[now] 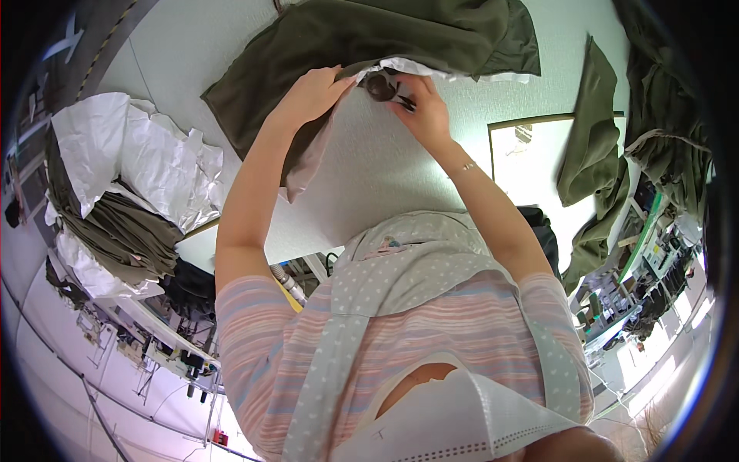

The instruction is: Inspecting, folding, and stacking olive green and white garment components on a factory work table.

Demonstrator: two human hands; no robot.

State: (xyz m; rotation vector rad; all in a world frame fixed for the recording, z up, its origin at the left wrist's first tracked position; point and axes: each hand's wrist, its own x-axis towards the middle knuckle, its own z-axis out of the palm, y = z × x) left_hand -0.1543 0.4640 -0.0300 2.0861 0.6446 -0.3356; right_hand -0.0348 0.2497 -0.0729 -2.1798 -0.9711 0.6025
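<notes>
An olive-green garment piece (323, 54) with a pale lining edge (308, 165) is spread over the light tabletop (377, 169). At its near edge my left hand (312, 96) lies on the cloth, fingers closed on the fabric border. Just to the right, my right hand (425, 112) is curled around a small black tool (404, 100) that looks like thread snips. A round dark piece (379, 86) sits between the two hands, against the white edge of the cloth. Whether it belongs to the tool I cannot tell.
White crinkled sheets (142, 154) and gathered olive cloth (119, 231) hang at the left table edge. A brightly lit panel (531, 165) is set at the right, with an olive strip (589, 131) across it. More olive cloth (666, 115) hangs at the far right.
</notes>
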